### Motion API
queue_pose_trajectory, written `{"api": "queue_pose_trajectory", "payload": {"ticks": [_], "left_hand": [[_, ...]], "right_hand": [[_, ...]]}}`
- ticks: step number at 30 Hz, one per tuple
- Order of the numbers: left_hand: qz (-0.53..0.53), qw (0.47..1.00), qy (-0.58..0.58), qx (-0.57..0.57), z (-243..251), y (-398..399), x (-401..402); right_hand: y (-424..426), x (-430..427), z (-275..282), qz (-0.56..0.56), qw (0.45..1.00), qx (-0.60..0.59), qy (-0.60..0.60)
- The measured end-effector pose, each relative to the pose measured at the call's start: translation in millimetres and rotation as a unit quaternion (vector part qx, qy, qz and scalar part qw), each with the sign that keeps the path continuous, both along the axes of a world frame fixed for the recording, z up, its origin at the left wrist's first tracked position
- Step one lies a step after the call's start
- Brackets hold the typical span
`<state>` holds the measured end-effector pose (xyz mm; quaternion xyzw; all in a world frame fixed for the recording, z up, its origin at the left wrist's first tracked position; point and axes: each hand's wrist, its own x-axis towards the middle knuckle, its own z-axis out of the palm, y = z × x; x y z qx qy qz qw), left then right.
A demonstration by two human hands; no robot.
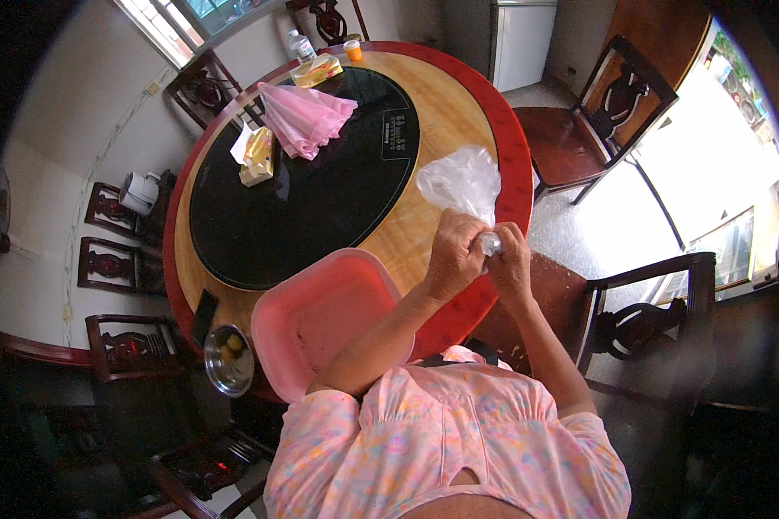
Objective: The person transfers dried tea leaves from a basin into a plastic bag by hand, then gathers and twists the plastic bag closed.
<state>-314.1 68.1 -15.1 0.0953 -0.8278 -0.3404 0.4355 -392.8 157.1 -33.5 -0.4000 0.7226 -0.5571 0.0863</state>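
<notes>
Both of my hands meet at the gathered neck of a translucent plastic bag [461, 178] over the table's right edge. My left hand [457, 253] grips the bag's twisted top from the left. From the other side my right hand [511, 259] pinches it, and a bunched bit of plastic shows between the fists. The bag's puffed body lies beyond my knuckles; its contents cannot be made out. Below my left forearm a pink plastic basin [331, 311] with dark specks on its bottom sits at the table's near edge.
On the round table's black glass centre [311, 214] are a tissue pack [258, 156] and pink plastic bags [305, 120]. Farther back stand another tissue pack [317, 70], a water bottle [302, 47] and an orange cup [352, 50]. A metal bowl [229, 376] holds yellow pieces. Wooden chairs [561, 143] surround the table.
</notes>
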Motion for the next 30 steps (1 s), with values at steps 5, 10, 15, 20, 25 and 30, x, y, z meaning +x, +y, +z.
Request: {"api": "queue_pose_trajectory", "payload": {"ticks": [5, 10, 15, 20, 25, 30], "left_hand": [[-0.019, 0.998, -0.009, -0.052, -9.0, 0.1, -0.3], [-0.025, 0.997, -0.003, -0.072, -11.7, 0.8, 3.3], [-0.076, 0.991, -0.042, -0.099, -7.3, 6.6, 3.2], [-0.042, 0.992, -0.062, -0.106, -25.7, 5.6, 7.2], [-0.004, 0.991, -0.079, -0.109, -21.5, 0.2, 6.8], [0.042, 0.992, -0.096, -0.071, -23.6, 7.4, 11.7]], "right_hand": [[5.9, -0.7, -1.1, 0.038, 0.997, -0.058, 0.028], [17.0, -4.2, -4.5, 0.119, 0.971, -0.09, -0.186], [31.0, -8.2, 12.5, 0.187, 0.881, -0.148, -0.409], [35.1, -16.1, 7.8, 0.203, 0.956, 0.015, -0.211], [26.4, -2.4, -3.1, 0.082, 0.988, -0.067, -0.116], [20.2, -1.8, -3.2, 0.063, 0.97, -0.033, -0.233]]}}
